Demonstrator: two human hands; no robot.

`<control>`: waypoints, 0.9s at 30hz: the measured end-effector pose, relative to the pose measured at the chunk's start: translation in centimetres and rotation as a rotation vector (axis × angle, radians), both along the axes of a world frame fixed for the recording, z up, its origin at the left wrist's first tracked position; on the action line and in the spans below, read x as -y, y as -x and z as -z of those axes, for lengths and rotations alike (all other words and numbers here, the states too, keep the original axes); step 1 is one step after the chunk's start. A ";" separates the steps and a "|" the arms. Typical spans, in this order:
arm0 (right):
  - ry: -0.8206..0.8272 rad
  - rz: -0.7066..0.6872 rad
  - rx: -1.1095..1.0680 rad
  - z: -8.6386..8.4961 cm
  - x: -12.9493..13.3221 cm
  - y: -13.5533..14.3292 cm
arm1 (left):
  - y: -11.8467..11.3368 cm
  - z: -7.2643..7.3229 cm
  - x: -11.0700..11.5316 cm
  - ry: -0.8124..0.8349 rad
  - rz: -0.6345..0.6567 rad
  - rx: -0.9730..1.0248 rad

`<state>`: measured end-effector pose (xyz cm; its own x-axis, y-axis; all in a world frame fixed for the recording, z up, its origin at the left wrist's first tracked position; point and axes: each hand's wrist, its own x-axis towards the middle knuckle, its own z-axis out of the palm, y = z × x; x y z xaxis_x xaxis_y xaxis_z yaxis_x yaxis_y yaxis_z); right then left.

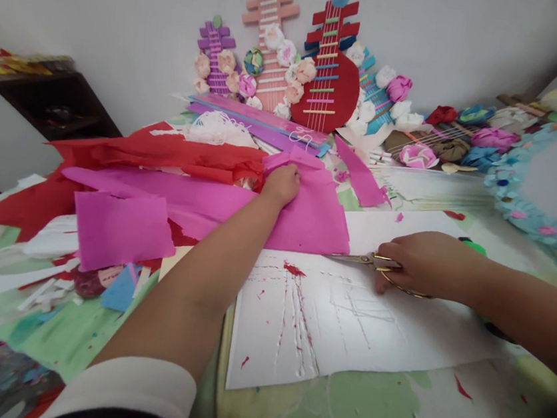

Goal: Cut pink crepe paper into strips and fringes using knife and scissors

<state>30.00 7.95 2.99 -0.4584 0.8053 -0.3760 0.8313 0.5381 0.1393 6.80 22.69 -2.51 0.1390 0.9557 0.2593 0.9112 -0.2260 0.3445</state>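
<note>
My left hand (281, 184) is stretched forward and presses down on a large sheet of pink crepe paper (302, 222), fingers curled at its far edge. My right hand (416, 259) grips gold-coloured scissors (358, 259) low over the table, blades pointing left at the near edge of the pink sheet. Under both lies a white board (326, 322) scored with cut lines and red scraps.
Red crepe paper (164, 152) and a loose pink piece (120, 228) lie at the left among paper scraps. Paper lutes with paper flowers (325, 67) lean on the back wall. A blue flower wreath (553, 180) stands at the right. A dark shelf (44, 98) is at far left.
</note>
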 end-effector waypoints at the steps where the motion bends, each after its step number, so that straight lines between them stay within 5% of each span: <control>1: -0.007 0.010 -0.005 0.1 0.0 0.0 | 0.0 0.0 0.0 0.000 -0.002 0.002; 27: -0.040 -0.012 -0.010 0.4 -0.4 2.7 | 0.0 0.1 -0.1 -0.005 0.011 0.027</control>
